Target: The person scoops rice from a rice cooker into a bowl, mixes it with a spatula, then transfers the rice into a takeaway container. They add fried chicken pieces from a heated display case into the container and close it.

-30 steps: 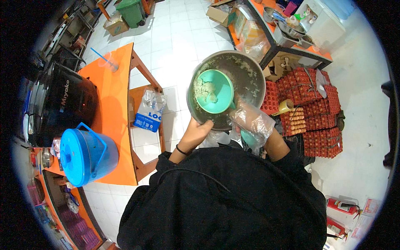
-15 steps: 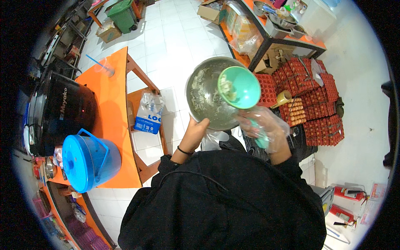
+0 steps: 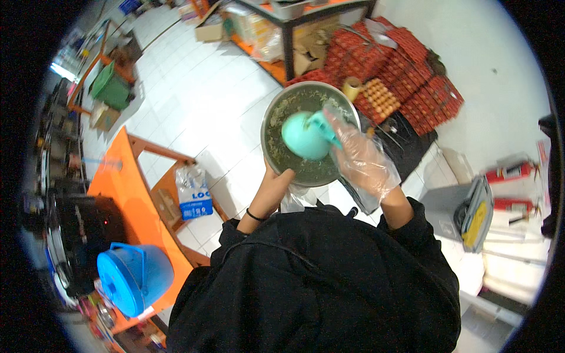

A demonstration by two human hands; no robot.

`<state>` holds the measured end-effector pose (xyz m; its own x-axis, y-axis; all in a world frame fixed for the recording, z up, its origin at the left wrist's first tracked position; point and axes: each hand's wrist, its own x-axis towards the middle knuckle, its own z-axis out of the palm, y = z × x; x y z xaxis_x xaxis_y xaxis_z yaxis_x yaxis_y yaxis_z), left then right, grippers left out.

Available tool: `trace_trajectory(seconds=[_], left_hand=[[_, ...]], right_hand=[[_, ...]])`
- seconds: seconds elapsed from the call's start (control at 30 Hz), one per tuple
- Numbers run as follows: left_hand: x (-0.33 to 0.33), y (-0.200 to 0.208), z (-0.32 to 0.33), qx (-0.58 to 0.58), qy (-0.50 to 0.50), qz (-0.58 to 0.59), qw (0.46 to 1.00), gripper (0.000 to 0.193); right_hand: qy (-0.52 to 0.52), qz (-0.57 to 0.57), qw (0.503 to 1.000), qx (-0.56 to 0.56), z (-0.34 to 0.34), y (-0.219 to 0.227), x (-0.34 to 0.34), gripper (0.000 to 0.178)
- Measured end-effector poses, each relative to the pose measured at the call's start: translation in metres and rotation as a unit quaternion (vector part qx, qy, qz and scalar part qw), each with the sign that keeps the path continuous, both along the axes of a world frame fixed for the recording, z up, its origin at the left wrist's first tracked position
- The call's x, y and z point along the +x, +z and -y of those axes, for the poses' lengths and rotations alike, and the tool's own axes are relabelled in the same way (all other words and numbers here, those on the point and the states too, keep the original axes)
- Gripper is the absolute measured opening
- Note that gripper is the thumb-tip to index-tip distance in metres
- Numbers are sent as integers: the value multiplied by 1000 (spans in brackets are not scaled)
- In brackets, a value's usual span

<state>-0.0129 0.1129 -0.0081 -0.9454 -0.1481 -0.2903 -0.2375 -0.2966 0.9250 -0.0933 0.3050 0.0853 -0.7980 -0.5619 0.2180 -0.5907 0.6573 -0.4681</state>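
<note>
1. Centre frame: my left hand (image 3: 273,191) clasps the rim of the metal bowl (image 3: 318,174), seemingly steadying it.
2. My gloved right hand (image 3: 364,160) grips the turquoise dipper (image 3: 302,136) over it, underside up, mouth apparently aimed inside.
3. Lower left: blue bucket (image 3: 138,276), lidded, on the tabletop (image 3: 130,191).

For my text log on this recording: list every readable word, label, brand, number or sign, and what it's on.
Blue-and-white package: large letters show, wording not copied here; its small print is too tiny to read.
Black appliance: lettering too blurred.
Red fire extinguishers: labels too small.
Wall sheet beside them: too small.
Metal bowl and green scoop: no text seen.
</note>
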Motion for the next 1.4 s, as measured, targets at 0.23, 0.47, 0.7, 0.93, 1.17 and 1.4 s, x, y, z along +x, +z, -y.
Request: trace_trajectory(seconds=[0.23, 0.47, 0.7, 0.93, 1.17, 1.4], left_hand=[[17, 10, -143, -25, -88, -63, 994, 64], [59, 21, -313, -60, -273, -180, 943, 78], [106, 17, -444, -63, -413, -297, 858, 86], [145, -15, -525, -18, -537, -237, 809, 86], [110, -29, -581, -96, -595, -266, 752, 86], [59, -73, -665, -38, -646, -71, 759, 71]], right_hand=[[-96, 41, 981, 161, -154, -2, 66, 66], [-407, -3, 897, 173, -315, 13, 185, 68], [-485, 103, 855, -153, -397, -37, 294, 72], [-537, 371, 674, -346, -459, -36, 361, 73], [-388, 376, 467, -700, -511, -85, 335, 37], [-180, 324, 250, -894, -572, -129, 309, 21]])
